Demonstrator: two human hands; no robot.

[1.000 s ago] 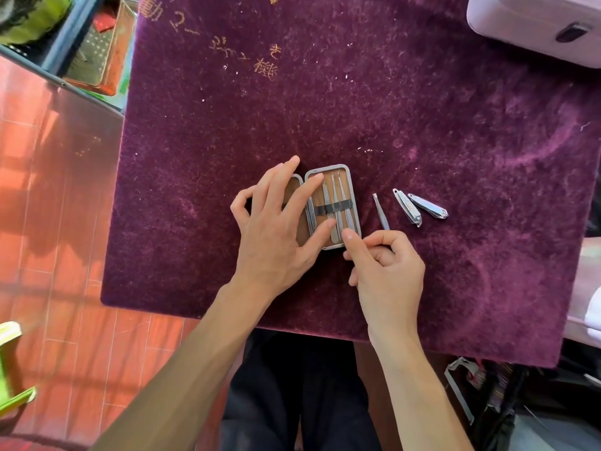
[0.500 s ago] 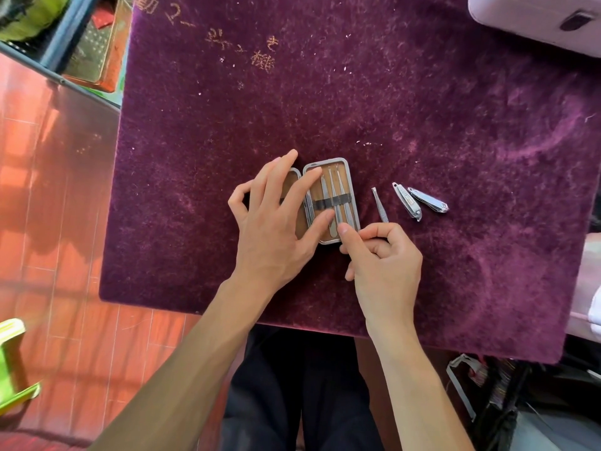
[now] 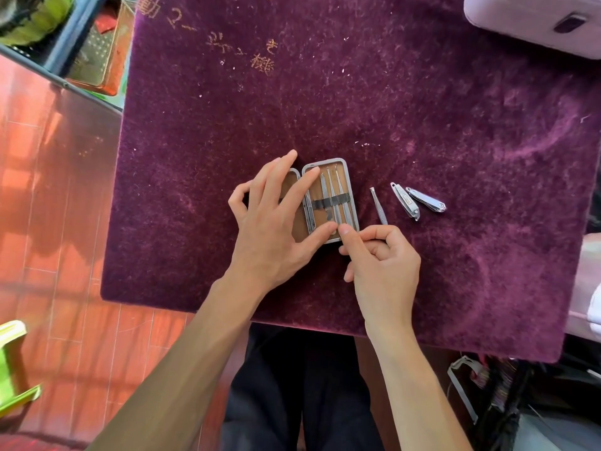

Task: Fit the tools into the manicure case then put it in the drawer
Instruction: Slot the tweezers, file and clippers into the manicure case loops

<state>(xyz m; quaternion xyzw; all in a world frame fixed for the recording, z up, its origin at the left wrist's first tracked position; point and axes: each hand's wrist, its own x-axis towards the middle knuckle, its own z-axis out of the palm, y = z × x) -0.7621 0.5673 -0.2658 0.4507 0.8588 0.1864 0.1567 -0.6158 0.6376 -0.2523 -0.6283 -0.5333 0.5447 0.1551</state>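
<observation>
The manicure case (image 3: 353,190) lies open on the purple velvet table (image 3: 422,109), with three thin metal tools (image 3: 331,196) under its black strap. My left hand (image 3: 270,229) rests flat across the case's left half, fingers spread and thumb at the lower edge. My right hand (image 3: 383,265) has its fingers curled, and its thumb tip presses the lower end of a tool in the case. A slim metal tool (image 3: 379,206) and two nail clippers (image 3: 405,201), (image 3: 426,200) lie loose to the right of the case.
A pale lilac box (image 3: 536,21) sits at the table's far right corner. Red tiled floor (image 3: 48,222) runs along the left, with a green object (image 3: 13,369) low on that side. Cluttered items and a metal bracket (image 3: 461,385) lie under the table's near right corner.
My right thumb has crept a little left along the case's lower edge, closer to my left thumb. My left hand stays on the case and the loose tools have not moved.
</observation>
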